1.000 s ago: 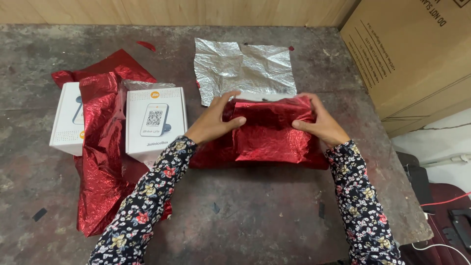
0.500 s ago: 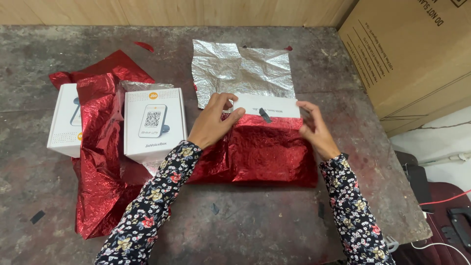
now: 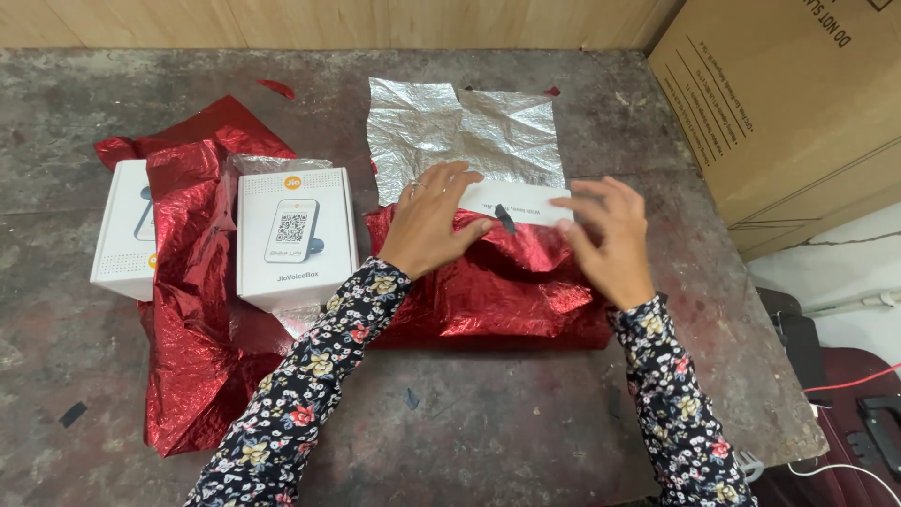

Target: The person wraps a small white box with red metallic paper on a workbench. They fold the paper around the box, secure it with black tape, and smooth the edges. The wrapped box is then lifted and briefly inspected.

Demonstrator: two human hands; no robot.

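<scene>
Left hand (image 3: 430, 223): fingers spread and lying flat, palm down, pressing on the red foil wrap (image 3: 488, 286) where it meets the exposed white box edge (image 3: 521, 201); nothing pinched between the fingers. Forearm in a floral sleeve (image 3: 300, 404) runs up diagonally from the lower left of the wrap.

Right hand (image 3: 605, 239): fingers loosely apart and slightly curled, blurred; it sits over the right end of the white box edge and the wrap's right side, but whether it presses or hovers cannot be told. It grips nothing. Its forearm rises from below the wrap's right corner.

Red foil wrap: crinkled, shiny, bunched around a flat parcel at the middle of the worktable (image 3: 526, 432). The white box edge shows as a narrow strip along its far side, with a small dark tab at mid-strip.

Silver foil sheet (image 3: 465, 136): creased, silver side up, lying just beyond the wrap and touching the white strip.

White product box (image 3: 296, 235): just left of the wrap, upright. A second white box (image 3: 122, 230) lies further left, with a loose red foil sheet (image 3: 192, 310) draped between and below them.

Cardboard carton (image 3: 779, 103): well right of the wrap, at the table's far corner.
</scene>
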